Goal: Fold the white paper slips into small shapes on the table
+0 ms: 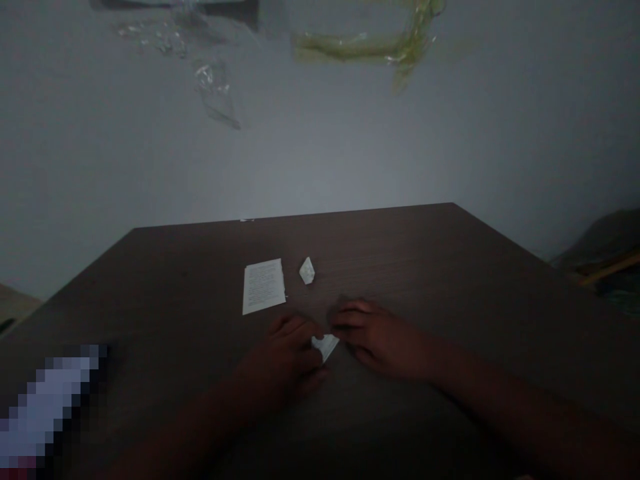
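White folded scrap of printed-looking paper lies low over the dark brown wood-grain table, its left side gripped by the left hand's curled fingers. The right hand, loosely bent and seemingly holding nothing, rests just beside its right corner. Likely light, thin and tearable, it suits fingertips along its edges.

left hand, lower centre: touching small paper | right hand: at its right corner | printed sheet, crumpled white piece: mid-frame
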Motion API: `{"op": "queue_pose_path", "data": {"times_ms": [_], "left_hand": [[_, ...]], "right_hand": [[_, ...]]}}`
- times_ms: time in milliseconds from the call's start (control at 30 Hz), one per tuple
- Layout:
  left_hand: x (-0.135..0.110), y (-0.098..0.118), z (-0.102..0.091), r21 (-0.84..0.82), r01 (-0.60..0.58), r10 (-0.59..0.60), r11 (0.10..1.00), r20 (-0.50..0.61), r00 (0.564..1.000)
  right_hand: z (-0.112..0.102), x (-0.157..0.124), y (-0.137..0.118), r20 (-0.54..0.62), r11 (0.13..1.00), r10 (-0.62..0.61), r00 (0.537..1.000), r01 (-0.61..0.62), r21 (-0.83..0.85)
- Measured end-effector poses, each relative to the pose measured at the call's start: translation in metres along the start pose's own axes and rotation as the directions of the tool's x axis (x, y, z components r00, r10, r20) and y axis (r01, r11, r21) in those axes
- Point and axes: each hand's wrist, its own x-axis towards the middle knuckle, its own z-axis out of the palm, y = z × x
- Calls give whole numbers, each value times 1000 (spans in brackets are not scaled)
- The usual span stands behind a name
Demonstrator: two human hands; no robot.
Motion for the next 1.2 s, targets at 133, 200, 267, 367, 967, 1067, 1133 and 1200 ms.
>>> {"op": "queue_pose_path", "data": {"times_ms": [133, 200, 267, 367, 967, 1067, 1133, 1200], "left_hand": [[0, -5, 3, 95, 159, -157, 983, -32, 987], [0, -5, 6, 143, 197, -192, 970, -48, 980], [0, -2, 10, 169, 207, -202, 964, -48, 978], [-2, 4, 16, 185, 220, -216, 958, -46, 975], [-6, 23, 20, 105, 254, -254, 961, -16, 967], [-4, 24, 14, 62, 281, -281, 958, -9, 960], [-3, 24, 12, 77, 316, -318, 946, 8, 948], [-2, 24, 13, 92, 337, -339, 937, 9, 941]], "right_hand": [[3, -4, -17, 26, 981, 73, 997, -68, -180], [9, -7, -28, 6, 958, 134, 991, -128, -257], [14, -8, -37, -17, 939, 161, 987, -158, -307], [18, -7, -44, -34, 924, 173, 984, -174, -340], [24, 0, -21, -128, 970, 106, 986, -130, -204], [30, -1, -19, -161, 972, 119, 980, -148, -182], [34, -1, -17, -169, 971, 117, 979, -148, -187], [35, 0, -16, -169, 967, 107, 980, -142, -209]]}}
